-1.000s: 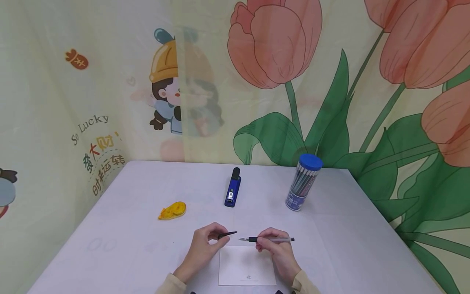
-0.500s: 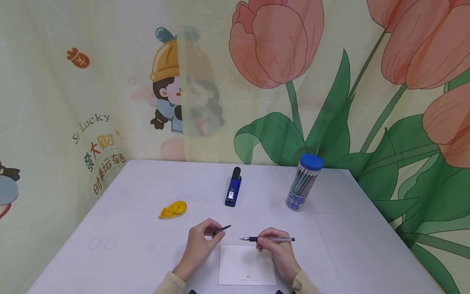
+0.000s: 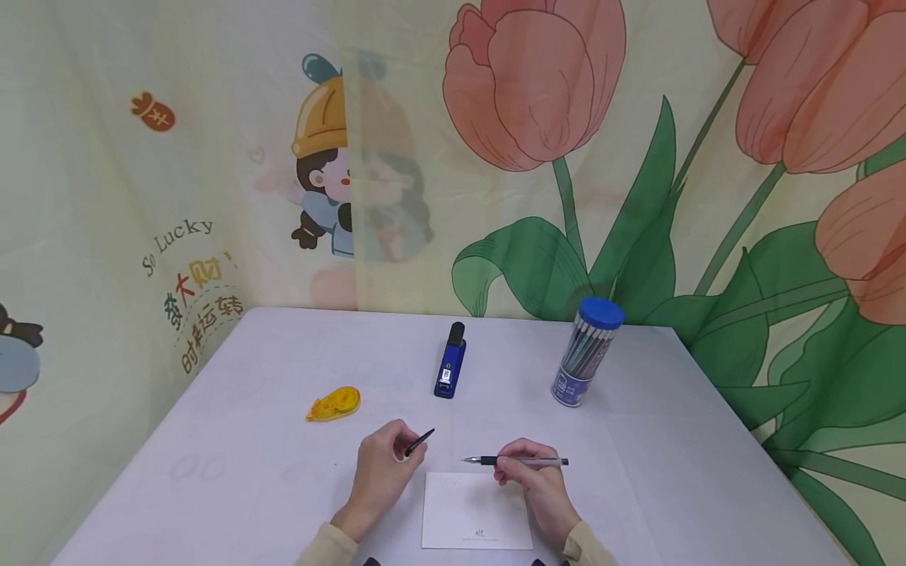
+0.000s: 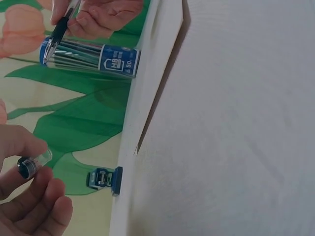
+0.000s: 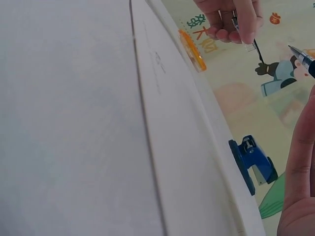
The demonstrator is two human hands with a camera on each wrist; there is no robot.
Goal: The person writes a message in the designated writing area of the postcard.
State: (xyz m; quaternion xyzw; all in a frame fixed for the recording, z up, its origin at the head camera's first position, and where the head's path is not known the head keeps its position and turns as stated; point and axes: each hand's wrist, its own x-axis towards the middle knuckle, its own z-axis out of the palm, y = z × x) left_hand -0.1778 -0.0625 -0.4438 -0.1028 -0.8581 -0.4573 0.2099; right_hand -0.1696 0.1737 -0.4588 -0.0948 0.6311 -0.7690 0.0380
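Observation:
My left hand (image 3: 382,464) pinches a pen cap (image 3: 421,442), dark with a clear tube, between thumb and fingers. In the left wrist view the cap's clear end (image 4: 45,157) sticks out past the thumb. A clear-barrelled gel pen (image 3: 520,461) with a black grip lies in the fingers of my right hand (image 3: 534,479), its bare tip pointing left toward the cap. Cap and pen are apart. Below both hands lies a white card (image 3: 476,511) with small print near its lower edge; the right hand overlaps its upper right corner.
A yellow correction tape (image 3: 334,403) lies left of the hands. Farther back are a blue stapler (image 3: 449,365) and a blue-lidded tub of pencils (image 3: 586,352) on the white table (image 3: 248,424). A printed curtain (image 3: 396,157) hangs behind the table.
My left hand has drawn a little to the left, away from the pen tip, and the cap has turned so its dark end points more upward. The right hand has stayed in place.

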